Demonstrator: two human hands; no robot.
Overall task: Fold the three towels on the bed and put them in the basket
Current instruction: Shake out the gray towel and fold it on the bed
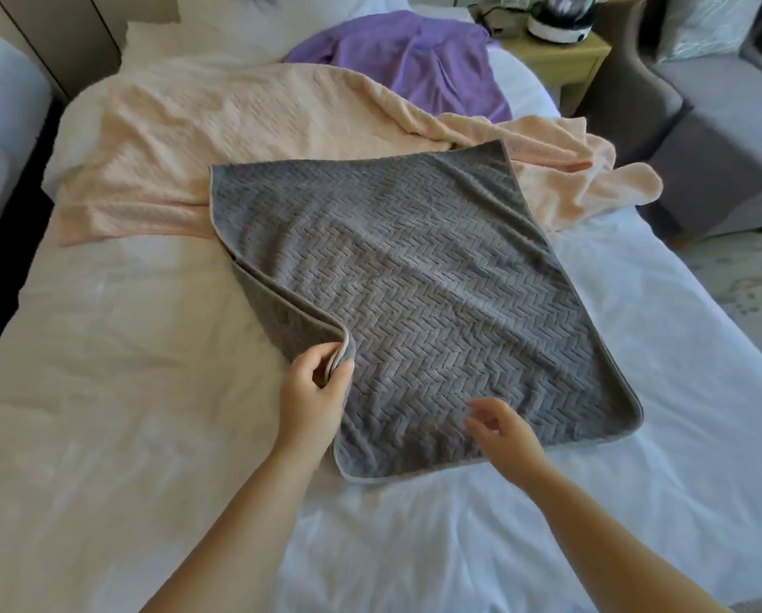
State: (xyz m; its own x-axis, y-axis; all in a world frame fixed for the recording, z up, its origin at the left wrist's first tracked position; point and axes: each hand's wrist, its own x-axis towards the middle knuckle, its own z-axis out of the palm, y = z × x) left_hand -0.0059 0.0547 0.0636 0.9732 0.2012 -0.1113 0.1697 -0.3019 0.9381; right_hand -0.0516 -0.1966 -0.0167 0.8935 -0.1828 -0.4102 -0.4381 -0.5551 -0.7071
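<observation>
a grey towel (414, 303) with a herringbone weave lies doubled over in the middle of a white bed (105, 391), its far edge overlapping a rumpled peach towel (237, 139). a purple towel (419, 55) is bunched near the bed's far right corner. the left hand (315, 391) pinches the grey towel's near left edge, where the layers curl up. the right hand (500, 429) hovers over the towel's near edge, fingers loose, grasping nothing. a wooden nightstand (560, 59) stands beside the bed's far right corner.
</observation>
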